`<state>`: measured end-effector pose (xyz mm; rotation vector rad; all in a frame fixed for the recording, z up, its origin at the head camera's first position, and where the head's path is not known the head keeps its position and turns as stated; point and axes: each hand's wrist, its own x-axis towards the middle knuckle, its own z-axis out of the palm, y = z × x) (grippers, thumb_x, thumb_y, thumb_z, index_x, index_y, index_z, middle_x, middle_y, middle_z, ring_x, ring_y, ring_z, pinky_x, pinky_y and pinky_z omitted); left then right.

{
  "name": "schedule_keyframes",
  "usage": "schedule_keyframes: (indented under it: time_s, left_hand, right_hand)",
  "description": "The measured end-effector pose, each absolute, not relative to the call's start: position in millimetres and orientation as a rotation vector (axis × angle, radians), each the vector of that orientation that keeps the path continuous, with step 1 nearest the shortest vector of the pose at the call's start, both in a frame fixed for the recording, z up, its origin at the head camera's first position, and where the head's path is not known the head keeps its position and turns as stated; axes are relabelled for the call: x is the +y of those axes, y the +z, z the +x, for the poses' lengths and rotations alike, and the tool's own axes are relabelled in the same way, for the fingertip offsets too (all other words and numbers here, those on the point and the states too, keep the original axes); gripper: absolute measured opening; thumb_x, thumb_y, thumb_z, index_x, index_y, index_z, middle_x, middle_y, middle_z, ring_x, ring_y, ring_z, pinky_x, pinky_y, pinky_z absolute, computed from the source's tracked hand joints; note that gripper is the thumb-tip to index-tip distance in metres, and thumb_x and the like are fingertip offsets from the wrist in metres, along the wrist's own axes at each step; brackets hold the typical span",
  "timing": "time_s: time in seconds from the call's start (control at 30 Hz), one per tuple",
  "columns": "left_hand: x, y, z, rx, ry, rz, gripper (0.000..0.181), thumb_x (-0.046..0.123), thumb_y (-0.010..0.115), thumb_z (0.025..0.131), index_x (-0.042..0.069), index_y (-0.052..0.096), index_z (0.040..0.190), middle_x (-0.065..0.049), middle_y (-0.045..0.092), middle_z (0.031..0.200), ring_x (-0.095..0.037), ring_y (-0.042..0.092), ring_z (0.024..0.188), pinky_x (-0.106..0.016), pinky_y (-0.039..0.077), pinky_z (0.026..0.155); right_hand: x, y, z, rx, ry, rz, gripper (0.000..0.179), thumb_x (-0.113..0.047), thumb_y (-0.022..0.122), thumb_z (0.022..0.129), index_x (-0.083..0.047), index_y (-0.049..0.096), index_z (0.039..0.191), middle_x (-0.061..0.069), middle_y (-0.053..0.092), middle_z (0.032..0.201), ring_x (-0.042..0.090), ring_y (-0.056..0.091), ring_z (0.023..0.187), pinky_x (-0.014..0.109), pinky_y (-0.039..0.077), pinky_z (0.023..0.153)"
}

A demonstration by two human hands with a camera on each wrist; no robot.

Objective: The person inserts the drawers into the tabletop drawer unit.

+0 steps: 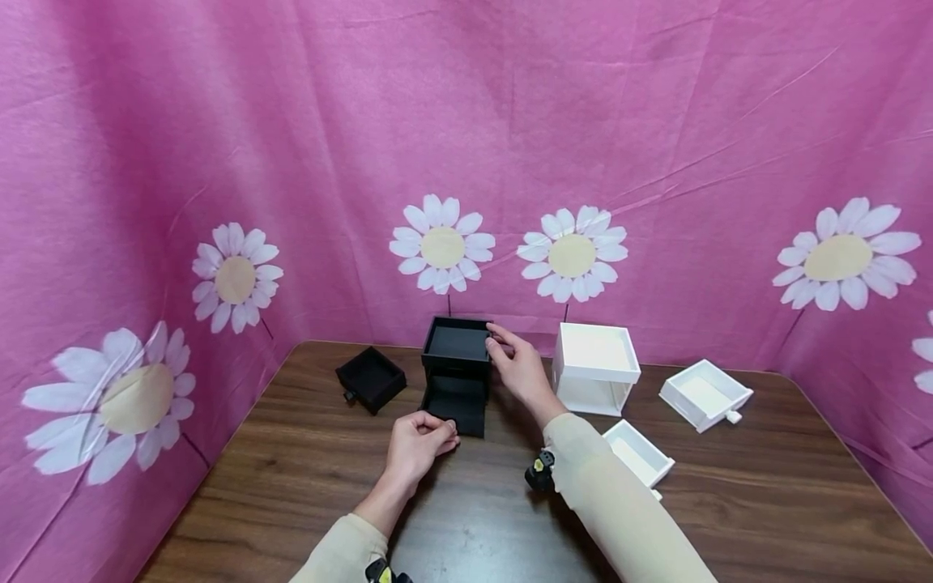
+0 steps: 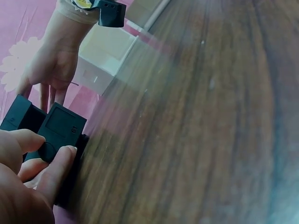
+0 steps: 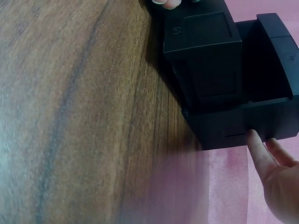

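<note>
A small black box (image 1: 457, 338) stands at the back of the table, its lower drawer (image 1: 453, 402) jutting out toward me. In the left wrist view, my left hand (image 1: 417, 447) pinches the round knob (image 2: 47, 151) on the front of that drawer (image 2: 61, 125). Fairly straight fingers of my right hand (image 1: 519, 371) touch the right side of the box, as the right wrist view shows with the hand (image 3: 281, 179) against its wall (image 3: 233, 126). How far the drawer reaches inside the box is hidden.
Left of the box lies a loose black drawer (image 1: 371, 378). A white box (image 1: 598, 356) with an open front stands to the right. Beyond it sits one white drawer (image 1: 705, 393); another white drawer (image 1: 638, 453) lies nearer, partly behind my right sleeve. A pink flowered cloth (image 1: 466, 146) hangs behind the table.
</note>
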<state>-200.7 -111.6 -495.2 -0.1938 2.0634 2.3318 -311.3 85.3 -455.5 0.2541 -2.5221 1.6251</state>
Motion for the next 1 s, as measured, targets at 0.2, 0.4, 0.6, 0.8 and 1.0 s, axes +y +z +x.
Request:
schedule_keyframes:
  time_s: [0.2,0.4,0.6,0.8,1.0]
  left_hand:
    - [-114,-495,-204,2.114,2.26,-0.179,0.009,-0.006,0.073,0.096,-0.013,0.069,0.092,-0.024,0.08,0.093,-0.016,0.078,0.076,-0.03,0.068,0.077]
    - [-111,-494,-209,2.174,2.223,-0.172,0.012,-0.004,0.075,0.096,-0.015,0.07,0.096,-0.024,0.08,0.091,-0.016,0.078,0.074,-0.03,0.068,0.074]
    - [-106,-493,-217,2.17,2.236,-0.187,0.011,-0.005,0.075,0.096,-0.013,0.067,0.093,-0.024,0.079,0.091,-0.015,0.077,0.072,-0.029,0.068,0.072]
    - [-104,-494,-226,2.168,2.242,-0.213,0.01,-0.006,0.073,0.097,-0.012,0.066,0.094,-0.026,0.078,0.091,-0.014,0.076,0.07,-0.028,0.068,0.071]
    - [-102,-493,-234,2.178,2.244,-0.222,0.012,-0.004,0.073,0.098,-0.012,0.065,0.097,-0.035,0.077,0.104,-0.014,0.076,0.072,-0.029,0.068,0.072]
  right_hand:
    - [84,-454,-311,-2.522,1.635,0.244,0.045,-0.031,0.06,0.112,-0.019,0.06,0.155,0.015,0.069,0.144,0.032,0.076,0.113,0.05,0.063,0.099]
    - [83,-455,-310,-2.522,1.639,0.249,0.045,-0.029,0.06,0.112,-0.018,0.059,0.156,0.017,0.069,0.146,0.032,0.075,0.118,0.05,0.063,0.102]
    - [84,-458,-310,-2.461,1.668,0.249,0.043,-0.026,0.062,0.111,-0.016,0.062,0.153,0.018,0.071,0.141,0.032,0.076,0.118,0.05,0.063,0.101]
    - [84,-461,-311,-2.44,1.683,0.266,0.043,-0.025,0.062,0.111,-0.014,0.063,0.153,0.019,0.071,0.139,0.032,0.075,0.117,0.048,0.064,0.099]
    - [83,-460,-312,-2.426,1.686,0.265,0.042,-0.022,0.063,0.111,-0.013,0.063,0.152,0.019,0.071,0.139,0.032,0.076,0.112,0.048,0.065,0.097]
